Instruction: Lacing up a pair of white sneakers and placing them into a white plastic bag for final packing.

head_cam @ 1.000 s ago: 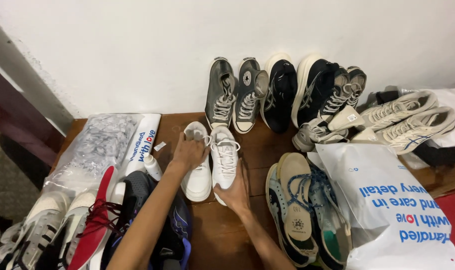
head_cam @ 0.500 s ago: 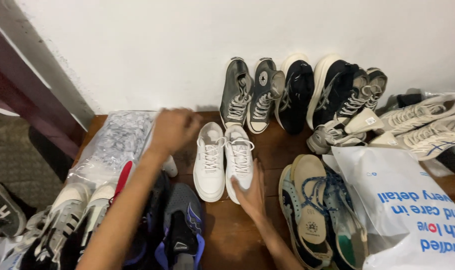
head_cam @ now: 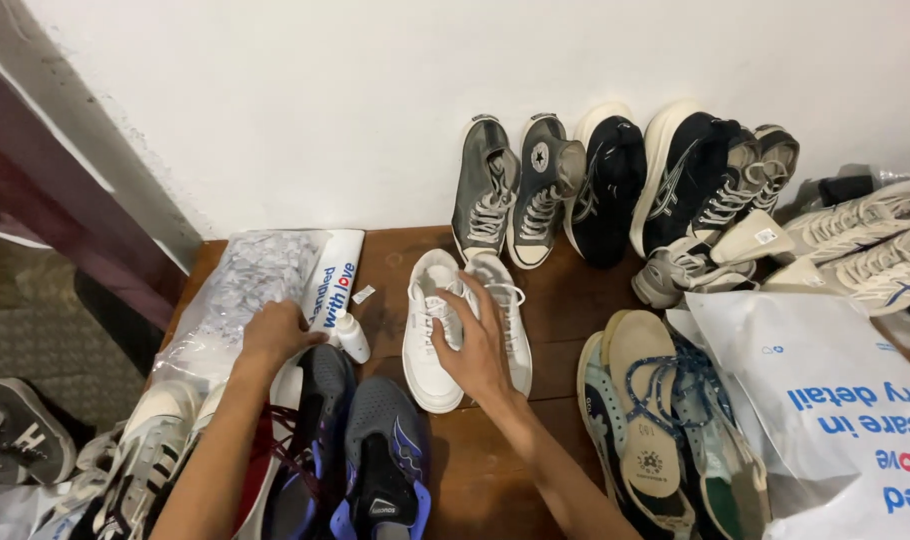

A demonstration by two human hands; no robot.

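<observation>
Right hand (head_cam: 472, 345) lies flat across white sneakers (head_cam: 465, 325) (loose grip, fingers spread); left hand (head_cam: 275, 332) presses plastic bag (head_cam: 240, 285).

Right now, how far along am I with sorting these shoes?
Several pairs already stand along the wall, such as the grey high-tops. In hand: your right hand rests on the white sneakers, and your left hand touches the plastic bag. The blue-black shoes and piles either side lie jumbled.
</observation>
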